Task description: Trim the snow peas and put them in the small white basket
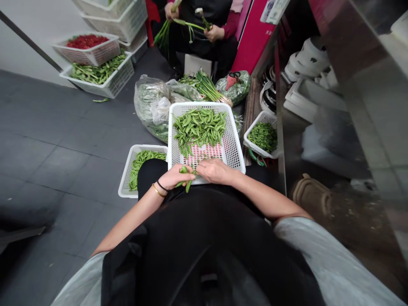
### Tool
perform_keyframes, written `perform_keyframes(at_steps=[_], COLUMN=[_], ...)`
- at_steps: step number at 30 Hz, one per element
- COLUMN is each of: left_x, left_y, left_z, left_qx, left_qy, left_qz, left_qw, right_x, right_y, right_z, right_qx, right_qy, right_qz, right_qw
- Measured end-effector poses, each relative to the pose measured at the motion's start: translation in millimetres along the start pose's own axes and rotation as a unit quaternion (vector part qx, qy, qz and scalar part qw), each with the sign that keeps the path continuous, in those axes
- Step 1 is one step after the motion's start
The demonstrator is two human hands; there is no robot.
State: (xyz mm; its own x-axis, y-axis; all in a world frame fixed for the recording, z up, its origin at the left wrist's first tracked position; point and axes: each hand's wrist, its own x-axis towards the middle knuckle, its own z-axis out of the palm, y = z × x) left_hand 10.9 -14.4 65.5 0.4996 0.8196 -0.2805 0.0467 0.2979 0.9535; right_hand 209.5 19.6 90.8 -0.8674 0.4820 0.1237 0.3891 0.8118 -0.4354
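Note:
A white slotted basket [234, 148] rests on my knees, with a heap of green pea pods [199, 125] in its far half. At the basket's near edge my left hand [174, 176] is closed round a few green pods [186, 183]. My right hand [214, 171] meets it from the right, fingers pinched at the same pods. A gold bangle and a black band sit on my left wrist.
A smaller white basket of pods [126, 180] stands on the floor by my left knee. Plastic bags of greens [153, 106] lie beyond, another basket of greens [255, 146] at the right. Stacked baskets [108, 85] stand at far left. A seated person's hands [215, 32] hold green stalks.

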Motion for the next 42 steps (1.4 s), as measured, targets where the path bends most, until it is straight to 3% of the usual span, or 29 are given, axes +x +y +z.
perform_keyframes(at_steps=[2, 4, 6, 8, 9, 11, 13, 16, 18, 19, 21, 24, 26, 28, 31, 34, 37, 39, 41, 42], left_x=[-5, -10, -14, -15, -16, -15, -13, -9, -5, -3, 0, 1, 1, 5, 18, 30, 32, 29, 26, 25], left_y=[8, 16, 22, 27, 28, 28, 25, 16, 12, 12, 12, 15, 16, 15, 12, 4, -8, -13, -13, -12], left_z=[3.6, 7.9, 10.3, 9.2, 7.3, 2.4, -1.8, -4.8, -7.1, -9.1, -15.1, -24.3, -25.5, -21.9, -16.8, -26.9, -48.4, -59.3, -62.9, -62.2], left_qx=[0.156, 0.259, 0.29, 0.275, 0.257, 0.2, 0.121, -0.03, -0.104, -0.111, -0.059, 0.039, 0.001, -0.11, -0.265, -0.334, -0.405, -0.45, -0.47, -0.472], left_qy=[0.053, 0.086, 0.09, 0.051, 0.01, -0.077, -0.116, -0.047, 0.012, 0.029, 0.051, 0.039, 0.025, 0.067, 0.201, 0.301, 0.336, 0.325, 0.308, 0.298], left_qz=[0.094, 0.194, 0.264, 0.29, 0.286, 0.254, 0.213, 0.181, 0.163, 0.149, 0.116, 0.079, 0.071, 0.085, 0.117, 0.106, 0.063, 0.025, -0.01, -0.021], left_qw=[0.982, 0.942, 0.916, 0.915, 0.923, 0.943, 0.962, 0.982, 0.981, 0.982, 0.99, 0.995, 0.997, 0.988, 0.936, 0.887, 0.848, 0.831, 0.827, 0.829], right_x=[3, 5, 5, 4, 4, 3, 5, 16, 26, 31, 40, 48, 53, 58, 62, 50, 24, 13, 17, 25], right_y=[3, 6, 6, 2, -1, -8, -12, -13, -7, -3, 8, 21, 21, 15, 5, 10, 37, 59, 78, 86], right_z=[0, 4, 14, 27, 32, 38, 36, 24, 15, 10, 3, -4, -4, -1, 7, 8, -1, -7, -3, 3], right_qx=[0.116, 0.318, 0.538, 0.69, 0.731, 0.758, 0.752, 0.727, 0.665, 0.625, 0.569, 0.56, 0.554, 0.513, 0.389, 0.324, 0.299, 0.241, 0.124, 0.058], right_qy=[-0.013, -0.036, -0.046, -0.04, -0.039, -0.063, -0.087, -0.021, 0.037, 0.038, -0.024, -0.173, -0.185, -0.084, 0.123, 0.168, 0.086, -0.063, -0.206, -0.248], right_qz=[0.008, 0.042, 0.088, 0.112, 0.113, 0.103, 0.093, 0.1, 0.118, 0.126, 0.147, 0.146, 0.105, 0.086, 0.14, 0.151, 0.159, 0.185, 0.227, 0.251], right_qw=[0.993, 0.947, 0.837, 0.713, 0.672, 0.641, 0.647, 0.679, 0.737, 0.769, 0.809, 0.797, 0.805, 0.85, 0.902, 0.919, 0.937, 0.951, 0.944, 0.934])
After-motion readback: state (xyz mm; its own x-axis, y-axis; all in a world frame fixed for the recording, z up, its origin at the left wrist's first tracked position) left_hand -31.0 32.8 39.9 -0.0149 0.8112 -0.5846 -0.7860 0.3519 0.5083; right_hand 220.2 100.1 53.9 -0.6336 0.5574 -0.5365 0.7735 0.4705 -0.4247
